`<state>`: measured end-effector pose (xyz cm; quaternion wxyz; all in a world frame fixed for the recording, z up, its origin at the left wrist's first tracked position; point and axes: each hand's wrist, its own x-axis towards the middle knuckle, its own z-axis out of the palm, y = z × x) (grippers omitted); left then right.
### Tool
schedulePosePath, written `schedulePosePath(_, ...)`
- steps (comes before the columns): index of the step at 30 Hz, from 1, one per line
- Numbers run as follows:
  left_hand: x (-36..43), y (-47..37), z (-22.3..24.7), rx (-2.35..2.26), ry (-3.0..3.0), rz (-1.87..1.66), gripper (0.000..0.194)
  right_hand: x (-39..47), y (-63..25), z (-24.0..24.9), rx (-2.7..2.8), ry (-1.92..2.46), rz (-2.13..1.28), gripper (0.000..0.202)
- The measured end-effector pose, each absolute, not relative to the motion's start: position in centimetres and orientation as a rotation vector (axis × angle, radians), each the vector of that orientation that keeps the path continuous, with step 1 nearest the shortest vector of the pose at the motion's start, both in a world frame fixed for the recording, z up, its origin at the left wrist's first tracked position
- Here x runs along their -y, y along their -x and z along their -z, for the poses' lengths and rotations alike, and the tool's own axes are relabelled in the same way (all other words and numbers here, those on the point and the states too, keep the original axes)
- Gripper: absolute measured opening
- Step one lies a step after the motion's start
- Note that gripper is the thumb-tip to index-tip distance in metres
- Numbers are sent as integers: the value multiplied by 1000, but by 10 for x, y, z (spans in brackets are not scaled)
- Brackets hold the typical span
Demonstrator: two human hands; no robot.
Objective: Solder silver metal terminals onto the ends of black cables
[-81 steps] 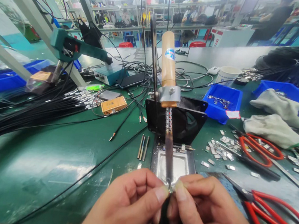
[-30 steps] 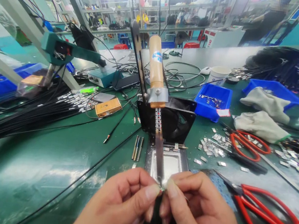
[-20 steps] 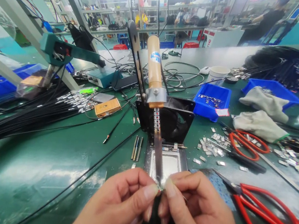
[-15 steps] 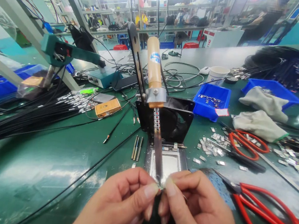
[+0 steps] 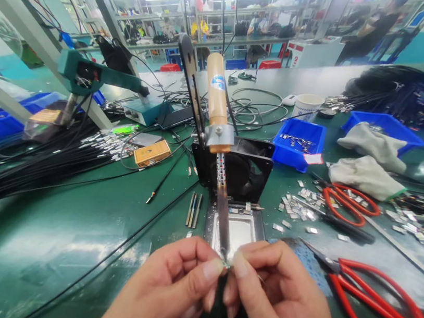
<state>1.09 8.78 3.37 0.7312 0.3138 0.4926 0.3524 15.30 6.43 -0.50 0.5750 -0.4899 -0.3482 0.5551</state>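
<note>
At the bottom centre my left hand (image 5: 174,285) pinches something tiny, mostly hidden by the fingertips. My right hand (image 5: 279,295) is closed beside it in a like pinch, with a thin wire end poking out near its fingers. Between the fingertips the small part touches or nearly touches the tip of a soldering iron (image 5: 223,208). The iron points down, its wooden handle (image 5: 217,89) clamped in a metal bracket (image 5: 220,135). Below the iron lies a pale metal tray (image 5: 253,228), partly covered by my hands.
Behind the tray stands a black fan frame (image 5: 260,176). Red-handled scissors (image 5: 381,304) lie at right, a second pair (image 5: 347,204) beyond. Small metal pieces, a blue bin (image 5: 296,160) and gloves (image 5: 365,176) are further back. Black cables (image 5: 36,171) spread across the left. A person sits far off.
The view has shifted very slightly. Both hands keep the same pinch at the iron's tip. At the upper right, the distant person has changed posture a little.
</note>
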Motion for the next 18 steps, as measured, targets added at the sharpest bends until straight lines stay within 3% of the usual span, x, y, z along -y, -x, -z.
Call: schedulePosePath(18, -80, -4, -17, -1129, -769, -764, 28, -59, -152, 9, 822, 1158, -1236, 20)
